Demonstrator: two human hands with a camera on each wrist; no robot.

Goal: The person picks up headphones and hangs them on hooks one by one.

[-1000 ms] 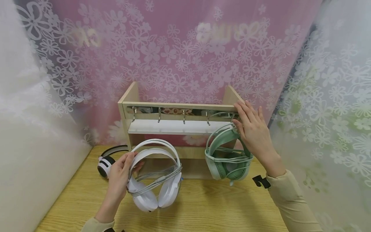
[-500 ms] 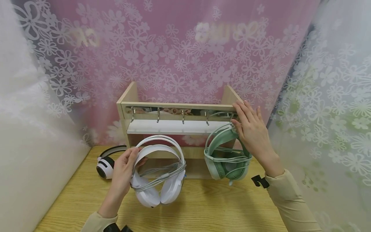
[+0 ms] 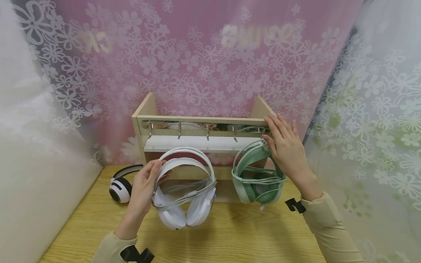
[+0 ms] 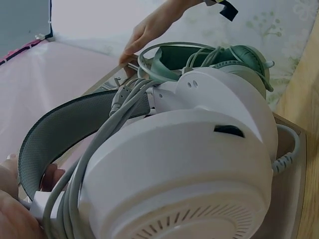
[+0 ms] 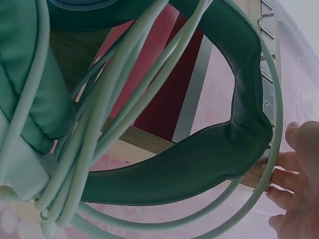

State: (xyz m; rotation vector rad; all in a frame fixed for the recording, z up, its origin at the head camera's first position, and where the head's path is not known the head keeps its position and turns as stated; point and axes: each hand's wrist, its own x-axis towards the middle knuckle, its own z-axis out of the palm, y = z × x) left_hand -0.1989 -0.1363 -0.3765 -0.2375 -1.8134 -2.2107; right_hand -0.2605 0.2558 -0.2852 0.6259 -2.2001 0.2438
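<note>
White headphones (image 3: 171, 212) with a grey cable wound round them are gripped by my left hand (image 3: 144, 184) at the left side of the headband. They are held up in front of the wooden rack (image 3: 204, 119), ear cups downward. Green headphones (image 3: 245, 190), also wrapped in their cable, hang at the rack's right-end hook. My right hand (image 3: 289, 149) rests on the rack's top right corner with fairly straight fingers, just above the green headband. In the right wrist view, the fingers (image 5: 284, 179) lie beside the green headband (image 5: 199, 154).
Several metal hooks (image 3: 208, 132) line the rack's front rail, above a white shelf (image 3: 197, 143). White and black headphones (image 3: 120, 190) lie on the wood-grain table (image 3: 230, 237) left of the rack. A pink floral sheet (image 3: 204, 54) covers the wall behind.
My left hand has moved the white headphones up and to the right, closer to the rack. The right hand and the green headphones stay where they were.
</note>
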